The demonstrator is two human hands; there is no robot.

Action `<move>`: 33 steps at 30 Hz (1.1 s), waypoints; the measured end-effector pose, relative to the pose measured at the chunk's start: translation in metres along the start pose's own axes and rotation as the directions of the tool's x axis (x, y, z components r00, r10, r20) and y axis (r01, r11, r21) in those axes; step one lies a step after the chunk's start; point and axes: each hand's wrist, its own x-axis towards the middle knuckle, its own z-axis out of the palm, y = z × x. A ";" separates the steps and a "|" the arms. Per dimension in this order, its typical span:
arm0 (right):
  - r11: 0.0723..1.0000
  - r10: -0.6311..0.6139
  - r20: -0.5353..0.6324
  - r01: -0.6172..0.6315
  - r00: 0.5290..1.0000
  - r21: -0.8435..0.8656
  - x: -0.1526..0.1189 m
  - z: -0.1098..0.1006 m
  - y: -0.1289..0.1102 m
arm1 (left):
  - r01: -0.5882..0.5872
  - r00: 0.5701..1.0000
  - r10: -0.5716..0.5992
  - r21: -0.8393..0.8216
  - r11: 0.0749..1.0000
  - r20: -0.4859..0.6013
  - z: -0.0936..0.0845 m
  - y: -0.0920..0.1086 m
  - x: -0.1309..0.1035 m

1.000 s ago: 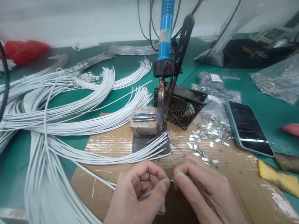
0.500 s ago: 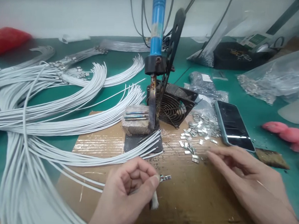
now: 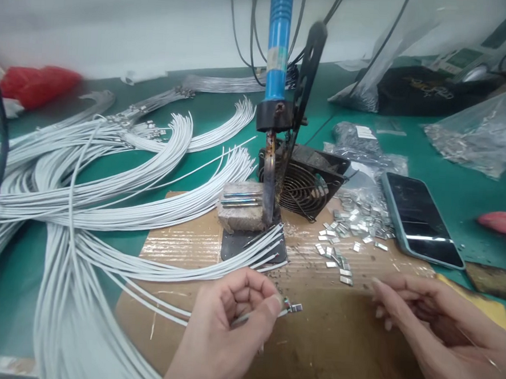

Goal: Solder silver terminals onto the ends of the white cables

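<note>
My left hand (image 3: 236,320) is closed, thumb and forefinger pinching a white cable (image 3: 286,312). At the cable's tip, just past my fingertips, sits a small metal connector (image 3: 296,307) with tiny coloured wires showing beside it. To the right, my right hand (image 3: 437,326) is held with its fingers curled together above the cardboard. A thin silvery strand that looks like solder wire (image 3: 479,345) crosses this hand; its tip is not visible. Between and beyond the hands stands a blue-handled soldering iron (image 3: 277,71), its tip pointing down beside a pale block (image 3: 239,211).
Loose metal connectors (image 3: 345,273) lie on the cardboard (image 3: 311,353). Bundles of white cables (image 3: 169,216) cover the left side. A small fan (image 3: 304,187) stands behind the iron. A phone (image 3: 422,223), a yellow piece (image 3: 477,300) and plastic bags (image 3: 488,129) are at right.
The view has shifted left, so most things sit farther right. My left hand still pinches the cable, its connector end now showing more clearly. A yellow piece shows behind my right hand.
</note>
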 end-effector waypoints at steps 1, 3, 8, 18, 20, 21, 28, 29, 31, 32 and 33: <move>0.999 0.030 -0.011 -0.029 0.999 0.039 -0.004 0.001 -0.005 | -0.003 1.000 0.003 0.012 1.000 -0.008 0.000 0.000 0.000; 0.997 0.062 0.008 -0.063 0.998 0.055 -0.011 0.005 -0.021 | -0.012 1.000 0.013 0.022 1.000 -0.026 0.001 0.000 0.001; 0.926 0.179 0.101 -0.202 0.979 0.319 -0.017 0.017 -0.068 | -0.011 0.998 0.011 -0.006 1.000 -0.060 0.003 0.001 0.000; 0.827 0.100 0.405 -0.302 0.909 0.474 -0.017 0.035 -0.091 | 0.016 0.998 -0.018 -0.032 0.999 -0.054 0.002 0.002 0.000; 0.797 0.092 0.432 -0.327 0.897 0.508 -0.018 0.039 -0.094 | 0.005 0.999 -0.006 -0.031 1.000 -0.038 0.001 0.003 0.000; 0.776 0.090 0.448 -0.345 0.890 0.529 -0.018 0.040 -0.094 | -0.002 0.999 0.000 -0.034 0.999 -0.037 0.002 0.003 0.000; 0.753 0.039 0.477 -0.339 0.878 0.564 -0.017 0.042 -0.096 | -0.012 0.999 0.010 -0.058 0.998 -0.045 0.004 0.005 -0.001; 0.760 0.029 0.476 -0.329 0.879 0.561 -0.017 0.042 -0.096 | -0.015 0.999 0.013 -0.064 0.998 -0.044 0.005 0.005 -0.001; 0.772 0.012 0.480 -0.313 0.877 0.553 -0.017 0.041 -0.095 | -0.019 0.999 0.016 -0.072 0.997 -0.047 0.005 0.005 -0.001; 0.778 0.013 0.485 -0.313 0.874 0.544 -0.017 0.041 -0.095 | -0.020 0.999 0.017 -0.071 0.997 -0.049 0.005 0.005 -0.001; 0.782 0.012 0.487 -0.312 0.873 0.540 -0.016 0.041 -0.094 | -0.020 0.999 0.016 -0.068 0.997 -0.051 0.005 0.005 -0.001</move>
